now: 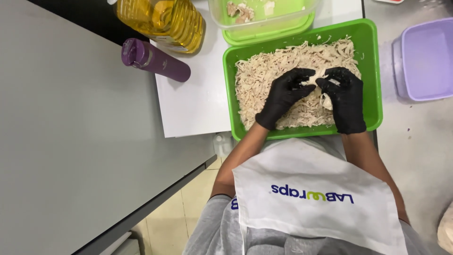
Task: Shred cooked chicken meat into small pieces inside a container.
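A green rectangular tray [372, 71] holds a wide heap of pale shredded chicken [269, 75]. Both my hands wear black gloves and hover over the heap's right half. My left hand [283, 94] pinches one end of a pale chunk of chicken [317, 77]. My right hand [346, 97] grips the other end, with more of the same meat showing under its palm. The two hands meet at the fingertips above the shreds.
A clear tub with a green lid [264, 19] holding a few chicken pieces stands behind the tray. A bottle of yellow oil [163, 19] and a purple flask [155, 59] lie at the left. A lilac container [424, 59] sits at the right. White apron [311, 198] below.
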